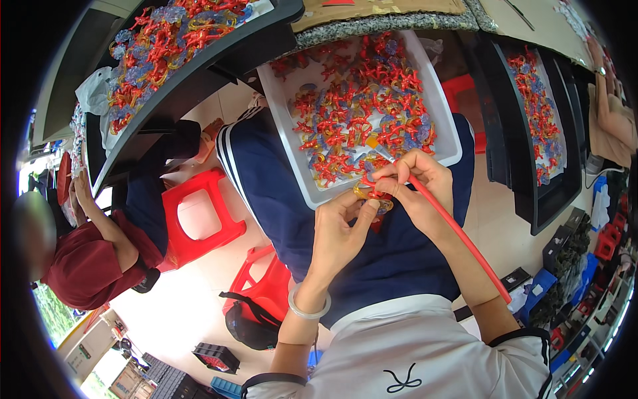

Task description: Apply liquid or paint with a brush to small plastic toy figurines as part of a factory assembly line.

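Note:
Pinched in my left hand (pixel 340 233) is a small plastic figurine (pixel 382 203) in red, yellow and clear blue. My right hand (pixel 425 189) is closed around a long red-handled paintbrush (pixel 458 233). Its metal collar and yellowish tip point away from me, over the tray, while the handle slants back across my right forearm. The right fingertips are close to the figurine; whether they touch it I cannot tell. Beyond both hands, a white tray (pixel 302 174) rests on my lap, holding many similar red, yellow and blue pieces (pixel 372 100).
A black tray (pixel 219 73) heaped with such pieces stands at the far left, another black tray (pixel 505 126) at the right. Red stools (pixel 199 219) are on the floor to the left. A co-worker in a maroon shirt (pixel 90 266) sits at left; another person's arm (pixel 605 100) shows far right.

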Demonstrator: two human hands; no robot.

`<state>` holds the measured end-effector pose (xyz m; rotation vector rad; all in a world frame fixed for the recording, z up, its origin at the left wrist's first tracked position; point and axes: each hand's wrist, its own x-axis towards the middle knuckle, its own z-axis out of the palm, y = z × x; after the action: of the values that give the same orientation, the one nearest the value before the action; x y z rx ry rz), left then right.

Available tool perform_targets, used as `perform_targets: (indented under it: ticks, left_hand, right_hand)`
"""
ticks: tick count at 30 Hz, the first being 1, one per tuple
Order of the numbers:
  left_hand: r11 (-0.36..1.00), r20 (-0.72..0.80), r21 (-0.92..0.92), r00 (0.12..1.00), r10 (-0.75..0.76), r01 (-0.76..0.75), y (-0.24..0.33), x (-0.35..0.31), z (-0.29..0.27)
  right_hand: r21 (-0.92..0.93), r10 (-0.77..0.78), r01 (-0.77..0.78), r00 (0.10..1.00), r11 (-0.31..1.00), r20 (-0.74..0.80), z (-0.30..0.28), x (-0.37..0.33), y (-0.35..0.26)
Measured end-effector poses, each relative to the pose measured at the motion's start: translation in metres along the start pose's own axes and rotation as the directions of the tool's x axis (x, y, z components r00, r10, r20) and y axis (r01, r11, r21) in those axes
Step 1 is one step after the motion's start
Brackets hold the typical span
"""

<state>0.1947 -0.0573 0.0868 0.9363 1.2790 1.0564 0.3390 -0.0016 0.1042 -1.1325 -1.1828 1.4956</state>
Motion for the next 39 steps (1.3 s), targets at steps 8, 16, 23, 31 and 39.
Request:
perform_targets:
  ticks: [8,16,23,31,39]
  left_hand:
    - [0.986,-0.048,-0.112,0.99,-0.13,0.124,0.002,-0.001,0.003]
    - [0.997,-0.074,-0.066,0.997,-0.036,0.031,0.002,-0.001,0.0]
    - [0.959,0.04,-0.255,0.992,-0.116,0.122,0.01,0.004,-0.006]
    - [0.903,0.143,-0.372,0.975,-0.173,0.215,0.009,0.002,-0.008]
    - [0.98,-0.097,-0.182,0.99,-0.105,0.086,0.01,-0.003,0.001]
  right_hand:
    - [-0.09,-0.049,0.044,0.997,0.995,-0.062,0.007,-0.002,0.009]
    - [-0.216,-0.157,0.142,0.986,0.966,-0.054,0.013,-0.005,-0.001]
    - [0.097,0.007,-0.009,1.0,0.995,0.018,0.007,0.006,-0.004]
    - [0.326,0.131,-0.152,0.988,0.933,0.087,-0.001,0.005,-0.005]
    - [0.323,0.06,-0.089,0.993,0.942,0.1,-0.004,0.005,0.005]
